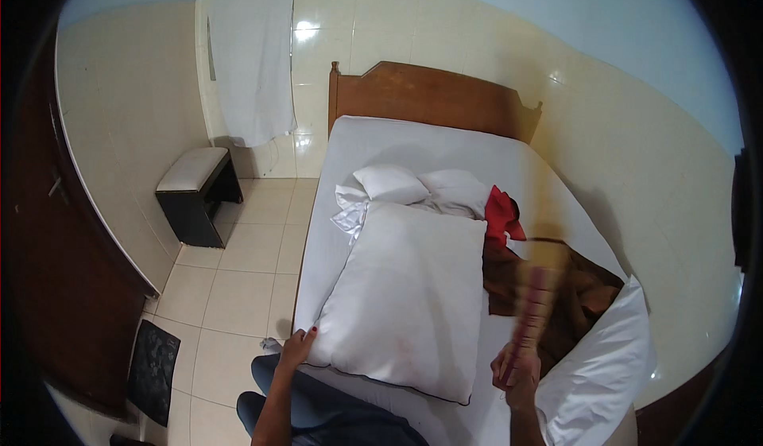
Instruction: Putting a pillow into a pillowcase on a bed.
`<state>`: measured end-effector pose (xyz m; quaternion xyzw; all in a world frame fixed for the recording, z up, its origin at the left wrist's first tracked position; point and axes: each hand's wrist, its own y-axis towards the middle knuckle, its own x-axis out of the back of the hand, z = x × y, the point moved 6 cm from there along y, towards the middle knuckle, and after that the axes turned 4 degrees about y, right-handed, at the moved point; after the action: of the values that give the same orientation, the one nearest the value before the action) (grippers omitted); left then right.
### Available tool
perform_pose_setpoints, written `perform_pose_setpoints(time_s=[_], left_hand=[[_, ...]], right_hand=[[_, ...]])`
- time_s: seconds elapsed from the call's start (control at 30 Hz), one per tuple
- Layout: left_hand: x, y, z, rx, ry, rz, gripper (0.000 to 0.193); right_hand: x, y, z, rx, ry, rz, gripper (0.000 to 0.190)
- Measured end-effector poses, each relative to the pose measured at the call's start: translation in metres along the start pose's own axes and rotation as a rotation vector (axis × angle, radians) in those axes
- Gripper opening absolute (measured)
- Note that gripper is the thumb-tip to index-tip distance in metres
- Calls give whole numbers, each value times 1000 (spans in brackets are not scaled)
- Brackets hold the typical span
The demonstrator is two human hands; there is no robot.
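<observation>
A large white cushion (411,291) with dark piping lies flat on the bed before me. My left hand (296,347) grips its near left corner, and a red thumbnail shows on top. In my right hand (517,367) is the bound handle of a long yellowish stick broom (542,261). The broom points up and away, and its far part is blurred by motion. Beneath it on the mattress lies a crumpled brown cloth (572,279). A white pillow (602,368) rests at the right, close to my right forearm.
Small white pillows (390,183) and a red cloth (502,213) lie beyond the cushion. The wooden headboard (429,97) stands against the tiled wall. To the left are a padded stool (199,172), a dark mat (154,371) and a brown door (65,255). A white cloth (253,58) hangs behind.
</observation>
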<state>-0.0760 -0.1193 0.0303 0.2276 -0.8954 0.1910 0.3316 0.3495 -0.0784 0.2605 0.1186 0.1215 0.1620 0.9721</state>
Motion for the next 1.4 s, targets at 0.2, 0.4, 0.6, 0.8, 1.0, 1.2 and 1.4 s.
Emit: perform_pose_setpoints(time_s=[0.2,0.4,0.6,0.8,1.0,1.2,1.4], left_hand=[[-4,7,-1,-210,-76,-202,32],[22,-49,-11,-167,16,-259,27],[34,-124,-33,-190,357,16,29],[8,-126,-3,-251,529,197,27],[58,-108,-69,-69,371,0,26],[61,-105,-103,-168,322,-260,58],[55,-98,-83,-171,153,-309,54]], right_hand=[[-3,-59,-93,5,-523,160,55],[26,-40,-47,-432,-333,145,50],[43,-18,-34,481,156,-390,56],[63,-37,-110,-700,-453,-59,53],[8,-5,-7,370,16,-332,59],[-42,-66,-150,-270,-319,67,49],[-54,-47,-73,-594,-80,70,57]])
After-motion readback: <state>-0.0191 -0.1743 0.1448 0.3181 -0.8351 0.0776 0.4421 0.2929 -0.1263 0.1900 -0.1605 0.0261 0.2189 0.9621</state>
